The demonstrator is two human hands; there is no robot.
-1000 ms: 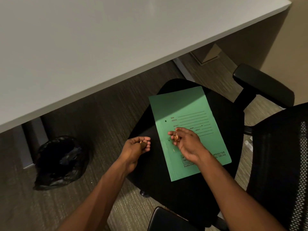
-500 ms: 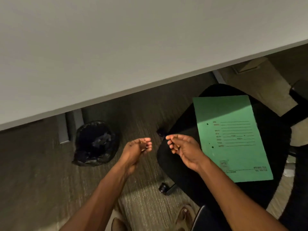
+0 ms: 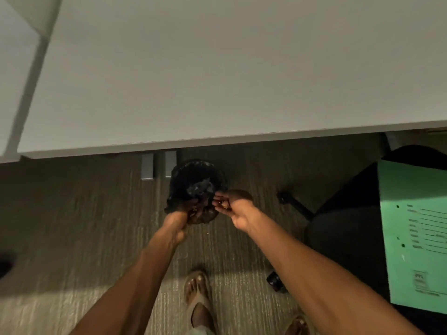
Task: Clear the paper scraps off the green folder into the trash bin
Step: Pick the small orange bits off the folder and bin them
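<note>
Right hand [image 3: 235,209] cupping paper scraps [image 3: 225,203] beside trash bin [image 3: 193,175], left hand [image 3: 185,215] grip unclear

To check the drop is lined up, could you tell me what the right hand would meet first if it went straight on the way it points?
Most likely the trash bin: the right hand, cupping paper scraps, points toward its black-lined mouth. Its height above is unclear.

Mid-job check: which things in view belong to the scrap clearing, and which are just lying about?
Job:
scraps, cupped in the right hand
left hand, over the bin
folder, on the chair

Lying about:
desk
sandals
</note>
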